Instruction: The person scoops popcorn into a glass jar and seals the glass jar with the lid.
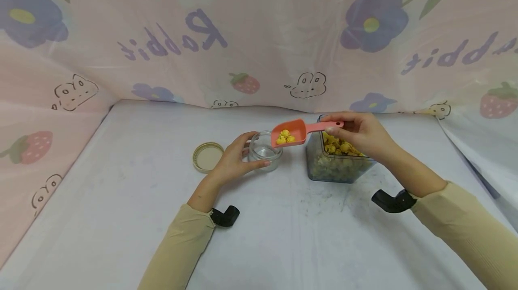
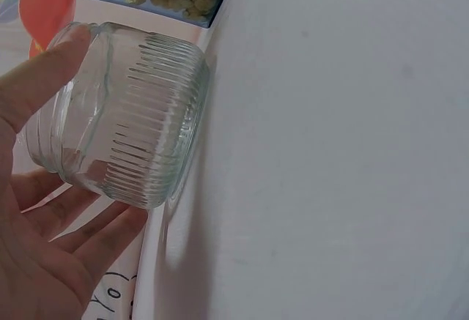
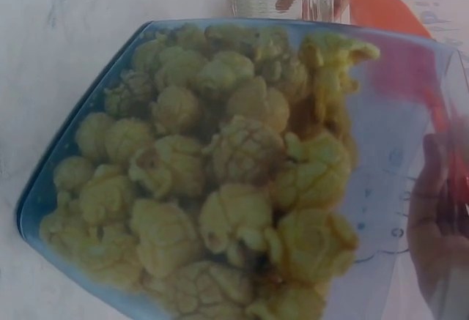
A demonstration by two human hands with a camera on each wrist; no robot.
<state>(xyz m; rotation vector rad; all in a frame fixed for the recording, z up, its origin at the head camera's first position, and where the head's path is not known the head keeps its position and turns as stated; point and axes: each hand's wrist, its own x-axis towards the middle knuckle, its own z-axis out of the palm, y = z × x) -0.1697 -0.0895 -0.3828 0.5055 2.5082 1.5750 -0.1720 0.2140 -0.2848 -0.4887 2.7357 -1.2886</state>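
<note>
My left hand (image 1: 230, 162) holds a clear glass jar (image 1: 265, 149) upright on the table, thumb on one side and fingers round the other. In the left wrist view, the thumb lies near the rim of the ribbed jar (image 2: 150, 115), and no popcorn shows inside. My right hand (image 1: 366, 133) pinches the handle of a coral-pink scoop (image 1: 299, 129), which carries a few pieces of yellow popcorn (image 1: 285, 137). The scoop's front edge hangs over the jar's right rim. Below the right hand stands a clear bluish box (image 1: 329, 172), well filled with popcorn (image 3: 242, 159).
A round lid (image 1: 207, 157) with a gold rim lies left of the jar, just behind the left hand. The white table (image 1: 259, 236) meets a printed pink curtain (image 1: 267, 33) at the back and sides. Black wrist mounts (image 1: 392, 201) stick out from both sleeves.
</note>
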